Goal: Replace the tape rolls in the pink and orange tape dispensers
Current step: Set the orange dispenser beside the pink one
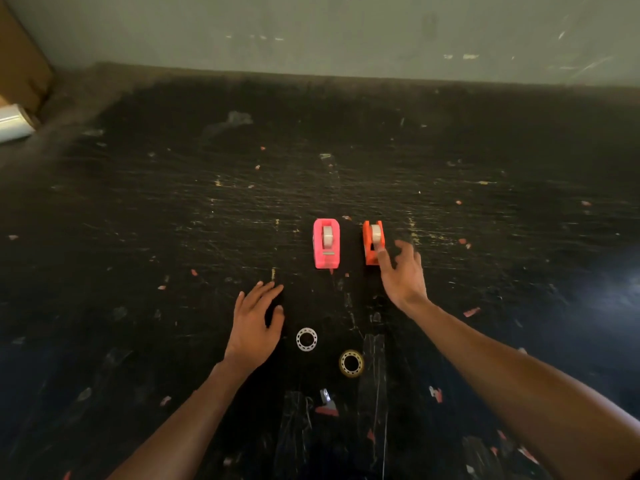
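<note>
The pink tape dispenser [326,243] and the orange tape dispenser [372,241] stand side by side mid-table, each holding a whitish roll. My right hand [401,273] is at the orange dispenser's near right corner, index fingertip touching it, the other fingers spread apart. My left hand [254,325] hovers flat and open, left of a white tape ring [306,339] lying on the table. A yellowish tape roll [351,363] lies flat to the right of the ring, nearer to me.
The dark, scratched table [173,237] is littered with small tape scraps and stuck clear strips. A clear film roll [14,123] and a cardboard box [20,64] sit at the far left. A grey wall [346,29] bounds the back edge.
</note>
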Action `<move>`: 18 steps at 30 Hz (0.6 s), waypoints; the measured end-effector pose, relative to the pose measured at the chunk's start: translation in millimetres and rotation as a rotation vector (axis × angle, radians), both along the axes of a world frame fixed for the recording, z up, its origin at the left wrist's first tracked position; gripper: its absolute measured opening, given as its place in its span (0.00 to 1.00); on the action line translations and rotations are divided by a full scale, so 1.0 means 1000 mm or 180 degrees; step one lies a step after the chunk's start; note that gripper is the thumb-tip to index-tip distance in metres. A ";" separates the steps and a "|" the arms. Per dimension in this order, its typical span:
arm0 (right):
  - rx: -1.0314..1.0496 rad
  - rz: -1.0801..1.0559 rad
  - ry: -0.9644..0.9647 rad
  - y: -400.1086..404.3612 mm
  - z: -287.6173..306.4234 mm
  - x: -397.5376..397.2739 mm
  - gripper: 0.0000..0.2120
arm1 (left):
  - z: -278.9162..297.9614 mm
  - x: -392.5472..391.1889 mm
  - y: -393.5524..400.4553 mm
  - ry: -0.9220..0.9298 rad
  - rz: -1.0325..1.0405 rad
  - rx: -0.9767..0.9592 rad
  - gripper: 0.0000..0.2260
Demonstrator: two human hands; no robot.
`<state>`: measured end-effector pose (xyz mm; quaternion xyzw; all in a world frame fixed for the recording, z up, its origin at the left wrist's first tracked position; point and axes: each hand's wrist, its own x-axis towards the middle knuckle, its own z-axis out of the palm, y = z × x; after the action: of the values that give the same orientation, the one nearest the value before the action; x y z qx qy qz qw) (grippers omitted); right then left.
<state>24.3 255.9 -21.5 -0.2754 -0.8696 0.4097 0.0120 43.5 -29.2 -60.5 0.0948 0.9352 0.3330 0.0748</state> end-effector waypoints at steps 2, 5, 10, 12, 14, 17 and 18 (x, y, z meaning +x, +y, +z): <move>0.0144 0.0481 0.0251 -0.002 -0.001 0.033 0.25 | 0.008 0.006 0.000 -0.0170 -0.0189 0.0153 0.22; 0.0241 0.1492 0.0187 -0.009 0.005 0.075 0.25 | 0.024 0.019 0.005 -0.0299 -0.0678 -0.0085 0.28; 0.0727 0.3122 -0.0414 -0.022 0.004 0.107 0.35 | 0.028 0.029 0.016 -0.0199 -0.1259 -0.0992 0.32; 0.0934 0.3342 -0.0447 -0.025 0.002 0.105 0.31 | 0.027 0.028 0.019 -0.0125 -0.1279 -0.0994 0.26; 0.0919 0.3307 -0.0516 -0.028 0.004 0.098 0.26 | 0.028 0.024 0.019 -0.0121 -0.1185 -0.0933 0.22; 0.0926 0.3123 -0.0454 -0.039 0.014 0.077 0.24 | 0.035 0.006 0.013 -0.0146 -0.0832 -0.0834 0.22; 0.0960 0.3077 -0.0384 -0.045 0.017 0.067 0.24 | 0.038 -0.003 0.010 -0.0141 -0.0634 -0.0760 0.22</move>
<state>91.8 211.0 -4.4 0.1400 -0.9462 0.2216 -0.1896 40.4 -19.6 -22.8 0.1702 0.9522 0.2124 0.1387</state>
